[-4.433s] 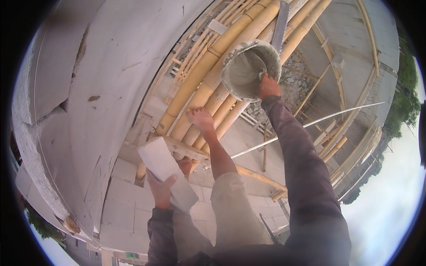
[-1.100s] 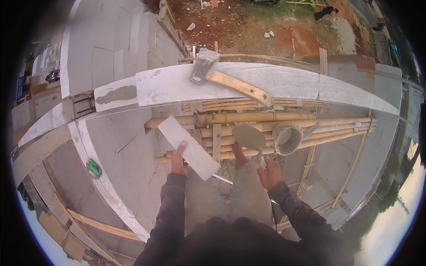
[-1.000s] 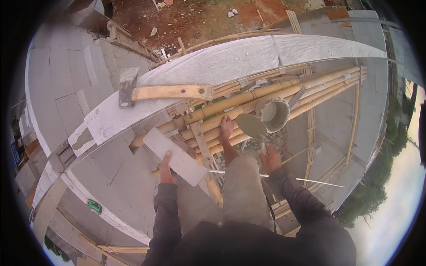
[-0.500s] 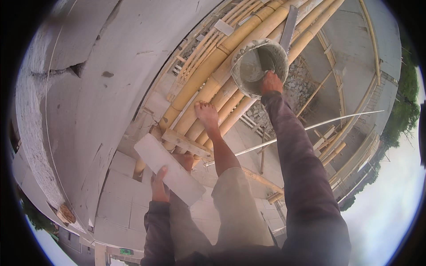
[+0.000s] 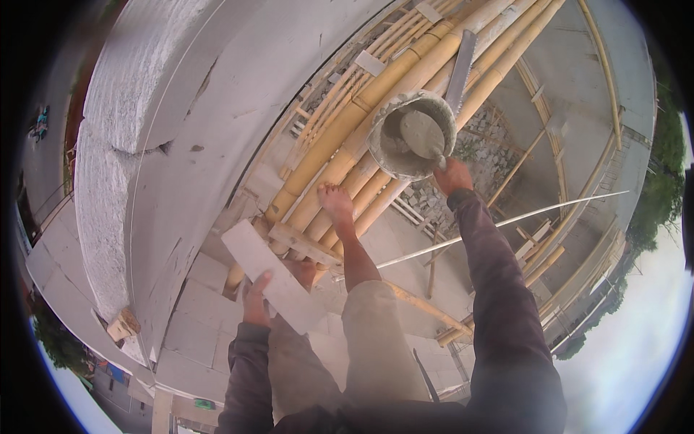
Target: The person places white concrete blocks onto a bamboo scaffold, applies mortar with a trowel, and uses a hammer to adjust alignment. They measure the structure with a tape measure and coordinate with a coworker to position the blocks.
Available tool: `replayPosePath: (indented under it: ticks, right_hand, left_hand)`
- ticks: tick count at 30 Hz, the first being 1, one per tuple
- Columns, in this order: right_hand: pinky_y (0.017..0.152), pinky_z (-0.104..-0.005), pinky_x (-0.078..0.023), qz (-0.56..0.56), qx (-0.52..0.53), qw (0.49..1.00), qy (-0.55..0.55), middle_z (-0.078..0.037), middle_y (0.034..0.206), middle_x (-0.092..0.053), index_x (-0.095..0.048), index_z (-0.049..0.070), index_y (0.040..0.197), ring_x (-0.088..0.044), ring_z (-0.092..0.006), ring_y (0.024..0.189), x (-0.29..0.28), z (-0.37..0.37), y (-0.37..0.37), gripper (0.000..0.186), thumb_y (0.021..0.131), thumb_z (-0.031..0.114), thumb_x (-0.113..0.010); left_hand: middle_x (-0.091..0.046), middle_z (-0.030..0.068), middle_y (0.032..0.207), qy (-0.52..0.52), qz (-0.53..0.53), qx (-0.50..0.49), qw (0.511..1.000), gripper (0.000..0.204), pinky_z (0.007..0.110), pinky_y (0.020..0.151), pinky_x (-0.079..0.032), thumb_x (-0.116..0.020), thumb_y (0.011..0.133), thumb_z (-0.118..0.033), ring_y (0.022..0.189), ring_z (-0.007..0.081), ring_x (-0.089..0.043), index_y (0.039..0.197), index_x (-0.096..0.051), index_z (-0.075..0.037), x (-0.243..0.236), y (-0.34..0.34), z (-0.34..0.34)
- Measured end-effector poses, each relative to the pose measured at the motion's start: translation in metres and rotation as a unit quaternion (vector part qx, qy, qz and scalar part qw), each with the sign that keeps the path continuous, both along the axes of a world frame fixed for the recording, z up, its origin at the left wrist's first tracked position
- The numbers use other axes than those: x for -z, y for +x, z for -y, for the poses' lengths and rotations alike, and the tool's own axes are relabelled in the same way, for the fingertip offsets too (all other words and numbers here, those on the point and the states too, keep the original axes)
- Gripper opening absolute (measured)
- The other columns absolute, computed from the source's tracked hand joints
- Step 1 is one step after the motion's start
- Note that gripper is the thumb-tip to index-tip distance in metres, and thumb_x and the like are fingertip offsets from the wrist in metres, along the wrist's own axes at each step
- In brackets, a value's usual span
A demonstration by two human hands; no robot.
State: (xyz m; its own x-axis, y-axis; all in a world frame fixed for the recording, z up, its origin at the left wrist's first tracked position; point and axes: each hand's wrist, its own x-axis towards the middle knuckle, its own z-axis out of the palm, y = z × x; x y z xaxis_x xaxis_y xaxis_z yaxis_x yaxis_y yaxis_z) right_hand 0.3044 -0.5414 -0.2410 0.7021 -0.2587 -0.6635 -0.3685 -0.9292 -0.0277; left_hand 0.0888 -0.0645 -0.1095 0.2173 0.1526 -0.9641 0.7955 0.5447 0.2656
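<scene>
My left hand (image 5: 256, 298) grips a flat, pale grey block (image 5: 273, 278) by its near long edge, thumb on its upper face. The block lies tilted above my left leg. At the upper right, my right hand (image 5: 453, 176) is closed round the handle of a trowel (image 5: 439, 160). Wet grey mortar (image 5: 421, 132) is heaped on its blade, over the mouth of a mortar-crusted bucket (image 5: 382, 153). The blade itself is mostly hidden under the mortar. That bucket rests on thick bamboo poles (image 5: 361, 101).
A handsaw (image 5: 461, 71) lies on the poles just beyond the bucket. One bare foot (image 5: 337, 200) stands on the bamboo, beside a short wooden crosspiece (image 5: 303, 244). To the left rises a pale block wall (image 5: 210, 101) with a string along its top. Rubble (image 5: 481, 155) lies below, right of the poles.
My right hand has drawn back toward me, and the trowel has come up loaded with mortar. The left hand still holds the block. My view has shifted slightly, showing more beyond the wall.
</scene>
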Motion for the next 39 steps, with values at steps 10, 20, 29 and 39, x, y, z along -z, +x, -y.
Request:
replayPosePath:
  ticks: [10,20,29,39]
  right_hand:
    - [0.058,-0.0286,-0.044,0.066,0.053,0.963,0.257,0.000,0.070,-0.062,-0.069,-0.002,0.096,-0.051,-0.0069,0.065,-0.193,-0.056,-0.031,0.024,0.080,0.015,-0.068]
    - [0.061,-0.0353,-0.045,-0.073,-0.336,0.852,0.396,-0.011,0.074,-0.062,-0.066,-0.003,0.093,-0.055,-0.0151,0.068,-0.435,-0.365,-0.008,0.021,0.080,0.014,-0.069]
    - [0.058,-0.0442,-0.045,0.022,-0.713,0.601,0.359,-0.020,0.069,-0.059,-0.063,-0.002,0.100,-0.060,-0.0344,0.062,-0.506,-0.704,-0.102,0.025,0.084,0.018,-0.063]
    - [0.068,-0.0490,-0.053,0.147,-0.908,0.372,0.128,-0.023,0.079,-0.065,-0.065,0.000,0.081,-0.065,-0.0425,0.077,-0.453,-0.830,-0.253,0.018,0.080,0.018,-0.064]
  left_hand:
    - [-0.059,0.0151,0.123,-0.007,0.018,-0.052,0.998,0.078,0.037,0.094,-0.049,-0.078,0.077,-0.028,0.113,0.0241,-0.059,0.140,-0.040,-0.002,-0.045,-0.027,-0.012]
    - [-0.061,0.0170,0.122,0.019,0.108,-0.346,0.932,0.078,0.039,0.093,-0.052,-0.081,0.075,-0.016,0.108,0.0267,-0.063,0.137,-0.040,0.003,-0.096,-0.112,-0.025]
    - [-0.066,0.0117,0.117,0.105,0.158,-0.560,0.806,0.057,0.036,0.090,-0.053,-0.073,0.082,-0.013,0.102,0.0223,-0.066,0.132,-0.050,0.000,-0.119,-0.205,-0.058]
    - [-0.063,0.0120,0.117,0.116,0.137,-0.669,0.722,0.065,0.036,0.090,-0.052,-0.076,0.078,-0.018,0.104,0.0223,-0.065,0.134,-0.046,0.000,-0.127,-0.275,-0.075]
